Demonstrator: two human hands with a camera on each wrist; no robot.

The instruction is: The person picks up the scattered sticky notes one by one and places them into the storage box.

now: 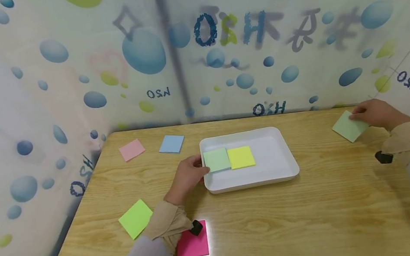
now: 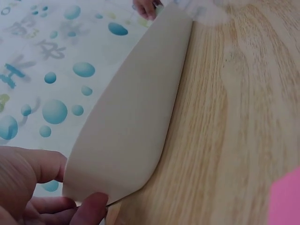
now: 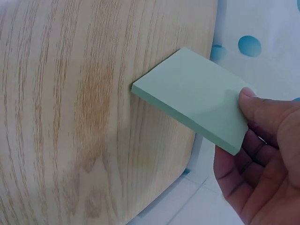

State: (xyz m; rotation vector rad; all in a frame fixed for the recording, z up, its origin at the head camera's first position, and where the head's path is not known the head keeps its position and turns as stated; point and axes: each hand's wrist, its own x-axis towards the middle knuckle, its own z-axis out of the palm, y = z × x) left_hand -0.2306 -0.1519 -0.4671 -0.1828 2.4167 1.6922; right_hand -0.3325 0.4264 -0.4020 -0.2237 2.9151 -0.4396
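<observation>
At the tray's left end, my left hand point(image 1: 187, 176) grips the rim of a white tray point(image 1: 273, 153). Thumb and fingers wrap that end in the left wrist view, where the tray's side wall point(image 2: 136, 98) shows. Inside the tray lie a pale green sticky note pad point(image 1: 216, 160) and a yellow pad point(image 1: 241, 158), side by side. Far to the right, my right hand point(image 1: 378, 114) pinches a second pale green sticky note pad point(image 3: 192, 96) by its corner, thumb on top and fingers underneath. That pad looks tilted over the table's far right part.
A pink pad point(image 1: 132, 150) and a blue pad point(image 1: 171, 144) lie at the back left of the wooden table point(image 1: 282, 226). A lime green pad point(image 1: 135, 218) and a magenta pad point(image 1: 194, 245) lie near my left forearm, partly covered. A patterned curtain point(image 1: 189, 73) borders the back.
</observation>
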